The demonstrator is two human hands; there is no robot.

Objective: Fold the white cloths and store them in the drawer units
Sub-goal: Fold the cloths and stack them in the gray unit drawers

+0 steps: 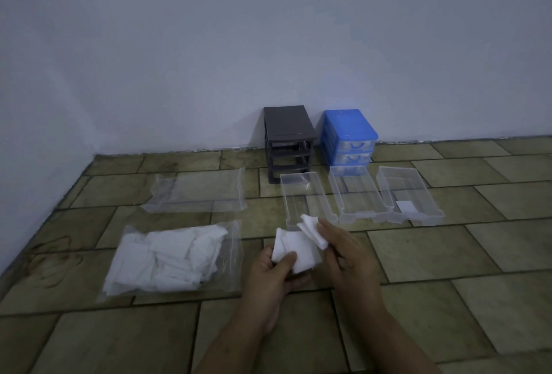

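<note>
A small white cloth point(300, 246) is held above the tiled floor between both hands. My left hand point(276, 275) pinches its lower left part with thumb on top. My right hand point(343, 249) pinches its upper right corner, which is bent upward. A clear plastic bag point(231, 257) holding several white cloths point(167, 263) lies on the floor to the left. Three clear drawers point(298, 194) point(355, 194) point(409, 194) stand pulled out on the floor. The right one holds a white piece point(405, 206). Behind them stand a grey drawer unit point(288, 135) and a blue drawer unit point(348, 132).
An empty-looking clear plastic bag point(197, 191) lies beyond the full one. The blue unit keeps two drawers in place; the grey frame's slots look empty. A pale wall point(268, 45) runs along the back and left of the tiled floor point(448, 254).
</note>
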